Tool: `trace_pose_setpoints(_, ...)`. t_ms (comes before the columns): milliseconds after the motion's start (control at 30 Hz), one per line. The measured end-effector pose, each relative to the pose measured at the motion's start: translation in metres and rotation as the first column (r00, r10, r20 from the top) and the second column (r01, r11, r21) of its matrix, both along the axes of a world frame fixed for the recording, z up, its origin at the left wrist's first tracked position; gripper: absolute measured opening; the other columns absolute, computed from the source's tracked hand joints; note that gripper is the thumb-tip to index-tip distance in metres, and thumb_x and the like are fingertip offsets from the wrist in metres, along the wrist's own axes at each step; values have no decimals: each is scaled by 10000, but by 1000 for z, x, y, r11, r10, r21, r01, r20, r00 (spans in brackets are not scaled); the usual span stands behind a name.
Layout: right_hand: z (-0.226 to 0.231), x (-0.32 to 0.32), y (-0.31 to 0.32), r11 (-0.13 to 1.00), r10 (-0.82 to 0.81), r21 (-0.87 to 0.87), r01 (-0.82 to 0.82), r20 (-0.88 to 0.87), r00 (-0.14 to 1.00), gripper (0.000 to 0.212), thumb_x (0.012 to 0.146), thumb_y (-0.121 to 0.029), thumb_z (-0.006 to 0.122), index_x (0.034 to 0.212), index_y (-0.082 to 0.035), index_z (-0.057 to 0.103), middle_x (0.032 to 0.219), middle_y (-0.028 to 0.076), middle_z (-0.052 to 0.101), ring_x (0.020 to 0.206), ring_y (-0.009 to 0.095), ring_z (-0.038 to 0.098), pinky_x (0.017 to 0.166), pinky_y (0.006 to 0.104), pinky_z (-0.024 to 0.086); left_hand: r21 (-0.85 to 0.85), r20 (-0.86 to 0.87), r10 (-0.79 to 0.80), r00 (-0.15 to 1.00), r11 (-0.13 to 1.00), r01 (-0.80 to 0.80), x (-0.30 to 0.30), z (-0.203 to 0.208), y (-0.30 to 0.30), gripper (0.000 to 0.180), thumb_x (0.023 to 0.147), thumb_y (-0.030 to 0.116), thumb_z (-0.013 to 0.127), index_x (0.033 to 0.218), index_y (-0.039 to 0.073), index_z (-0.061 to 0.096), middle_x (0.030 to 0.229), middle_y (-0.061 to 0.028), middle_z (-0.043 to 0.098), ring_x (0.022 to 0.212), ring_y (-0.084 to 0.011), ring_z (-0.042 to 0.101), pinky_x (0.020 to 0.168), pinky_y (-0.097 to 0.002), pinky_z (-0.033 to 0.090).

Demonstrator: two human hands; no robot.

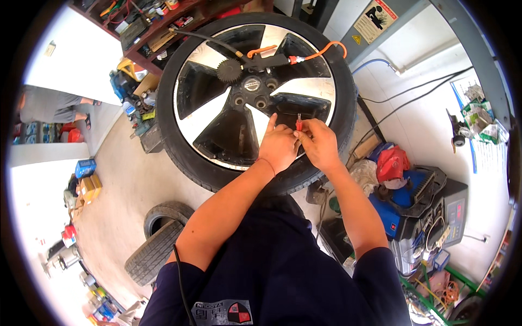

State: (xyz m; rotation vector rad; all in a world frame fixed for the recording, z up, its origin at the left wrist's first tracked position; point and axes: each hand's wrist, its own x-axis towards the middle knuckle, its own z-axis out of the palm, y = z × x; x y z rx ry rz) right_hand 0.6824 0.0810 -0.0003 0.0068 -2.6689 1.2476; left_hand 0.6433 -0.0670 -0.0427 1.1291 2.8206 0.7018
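Observation:
In front of me a car wheel with a black tyre (182,155) lies flat, its black and silver alloy rim (307,89) facing up. My right hand (321,142) is closed in a pinch on a small red tool with a slim metal tip (299,124), over the near right part of the rim. Close against it, my left hand (280,148) has one finger stretched out over a spoke. Its other fingers curl toward the base of the red tool, and what they pinch is hidden. A tyre inflator gun (266,61) with a round black gauge and orange lever rests across the rim.
An orange hose (331,44) runs from the inflator. Two loose tyres (155,250) sit on the floor at left. A blue and grey machine (418,217) stands at right. Behind the wheel are a tool-filled red shelf (157,32) and a grey post (364,38). Another person stands far left.

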Motion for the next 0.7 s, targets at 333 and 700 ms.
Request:
trace_pose_setpoints(333, 27, -5, -3, 982, -82, -156, 106, 153, 985, 207, 908, -133, 735, 1067, -12, 679, 974, 85, 698, 850, 200, 670, 776, 331, 534, 52, -17, -44, 999, 998, 45, 0, -10, 4, 262, 946, 270, 585, 889, 76, 751, 826, -57, 681, 926, -244, 618, 1209, -513, 231)
trace_pose_setpoints(700, -114, 196, 92, -18, -965, -554, 832, 228, 131, 212, 947, -228, 697, 1035, -39, 657, 868, 52, 663, 729, 138, 607, 608, 313, 493, -26, -202, -174, 964, 985, 172, -8, -15, 0, 219, 948, 258, 621, 1006, 95, 755, 913, -100, 725, 957, -301, 659, 1110, -568, 331)
